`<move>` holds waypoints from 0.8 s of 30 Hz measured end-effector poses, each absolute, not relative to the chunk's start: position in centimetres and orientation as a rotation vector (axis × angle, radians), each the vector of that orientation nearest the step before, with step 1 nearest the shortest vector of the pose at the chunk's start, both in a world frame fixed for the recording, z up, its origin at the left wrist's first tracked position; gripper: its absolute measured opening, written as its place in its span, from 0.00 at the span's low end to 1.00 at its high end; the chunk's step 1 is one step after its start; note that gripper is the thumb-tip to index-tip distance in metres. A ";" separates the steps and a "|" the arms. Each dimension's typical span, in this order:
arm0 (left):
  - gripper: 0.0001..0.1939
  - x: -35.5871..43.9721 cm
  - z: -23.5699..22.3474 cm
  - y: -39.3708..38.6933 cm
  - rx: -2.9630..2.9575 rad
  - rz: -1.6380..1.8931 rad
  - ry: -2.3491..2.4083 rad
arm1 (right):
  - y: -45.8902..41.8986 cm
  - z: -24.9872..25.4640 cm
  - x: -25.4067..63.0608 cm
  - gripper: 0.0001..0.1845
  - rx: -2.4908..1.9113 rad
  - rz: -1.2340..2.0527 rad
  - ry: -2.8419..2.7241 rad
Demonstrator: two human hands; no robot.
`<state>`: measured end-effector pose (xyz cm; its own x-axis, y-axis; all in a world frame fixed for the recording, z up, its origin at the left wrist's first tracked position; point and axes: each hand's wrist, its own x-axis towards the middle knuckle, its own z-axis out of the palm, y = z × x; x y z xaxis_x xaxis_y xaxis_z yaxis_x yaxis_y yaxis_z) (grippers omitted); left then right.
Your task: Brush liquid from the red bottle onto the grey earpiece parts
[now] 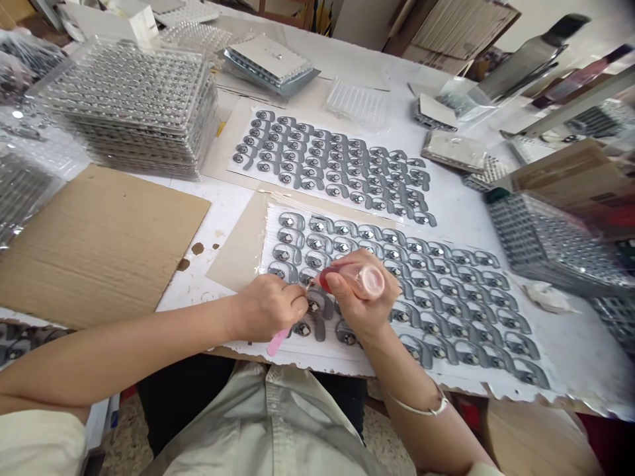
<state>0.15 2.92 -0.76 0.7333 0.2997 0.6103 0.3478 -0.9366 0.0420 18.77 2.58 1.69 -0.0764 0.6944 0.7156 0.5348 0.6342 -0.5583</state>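
My right hand is closed around a small, translucent, pinkish squeeze bottle. The bottle is tilted, its base toward me and its red nozzle end pointing left toward my other hand. My left hand is closed in a pinch on a slim pink-handled tool, whose flat end sticks out below the fingers. The tool's tip is close to the nozzle; whether they touch I cannot tell. Under both hands lies a white sheet with rows of grey curved pieces, each bearing a shiny metallic part. My hands hide some pieces.
A second sheet of similar pieces lies farther back. Stacked clear trays stand at back left, with a cardboard sheet before them. More trays and a cardboard box are at right. The table's front edge is near my body.
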 end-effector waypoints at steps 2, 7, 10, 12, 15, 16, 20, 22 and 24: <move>0.08 0.2 -0.8 2.9 -2.847 -1.014 -0.541 | 2.5 1.6 18.8 0.07 -1.002 0.179 -1.731; 0.10 0.3 -0.8 2.8 -2.840 -1.030 -0.555 | 2.6 1.7 19.0 0.05 -0.994 0.189 -1.633; 0.10 0.2 -0.7 2.9 -2.845 -1.049 -0.548 | 2.7 1.6 19.1 0.05 -0.998 0.181 -1.616; 0.08 0.2 -0.7 2.9 -2.851 -1.043 -0.541 | 2.8 1.5 19.2 0.06 -0.996 0.189 -1.633; 0.07 0.2 -0.8 2.9 -2.854 -1.029 -0.548 | 2.8 1.4 19.3 0.06 -1.002 0.210 -1.643; 0.07 0.2 -0.9 2.9 -2.855 -1.025 -0.550 | 2.8 1.3 19.2 0.07 -1.010 0.216 -1.646; 0.08 0.1 -0.9 2.9 -2.850 -1.004 -0.559 | 2.7 1.4 19.1 0.08 -1.040 0.223 -1.674; 0.09 0.1 -0.9 2.9 -2.847 -1.010 -0.560 | 2.7 1.5 19.0 0.08 -1.041 0.209 -1.686; 0.09 0.1 -0.8 2.9 -2.841 -1.025 -0.559 | 2.6 1.6 19.0 0.09 -1.051 0.191 -1.695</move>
<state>0.14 2.87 -0.82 0.7114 0.3130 0.6293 0.3597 -0.9314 0.0566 18.95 2.64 1.59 -0.0287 0.7162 0.6973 0.5431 0.5968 -0.5907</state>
